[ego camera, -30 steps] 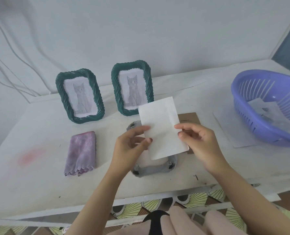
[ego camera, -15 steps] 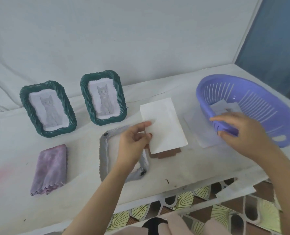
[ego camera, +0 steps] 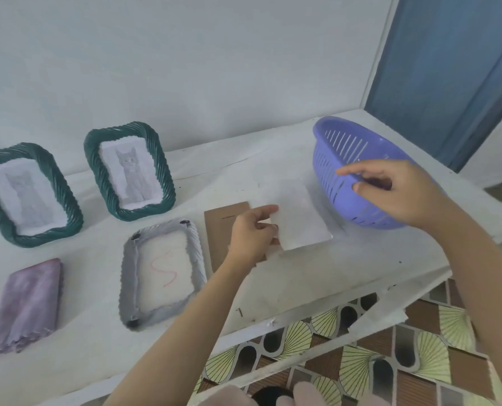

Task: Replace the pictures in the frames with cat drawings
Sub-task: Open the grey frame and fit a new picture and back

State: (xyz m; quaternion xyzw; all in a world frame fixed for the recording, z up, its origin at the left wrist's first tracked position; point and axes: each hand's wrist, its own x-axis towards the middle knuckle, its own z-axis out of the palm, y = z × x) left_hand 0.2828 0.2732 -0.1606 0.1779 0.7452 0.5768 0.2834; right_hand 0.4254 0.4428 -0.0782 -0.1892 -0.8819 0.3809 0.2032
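Two green woven frames stand at the back left, each showing a grey cat drawing. A grey frame lies face down on the white table, open at the back, with a red squiggle visible inside. Its brown backing board lies just to the right. My left hand pinches a blank white sheet by its left edge, low over the table beside the board. My right hand hovers over the purple basket with index finger and thumb extended, holding nothing.
A folded purple cloth lies at the front left. The basket stands at the table's right end, near the edge. Below the front edge is a patterned tiled floor. A white wall runs behind the frames.
My right hand let go of the white sheet and moved right to the basket. My left hand carried the sheet right and lower. The view swung to the right.
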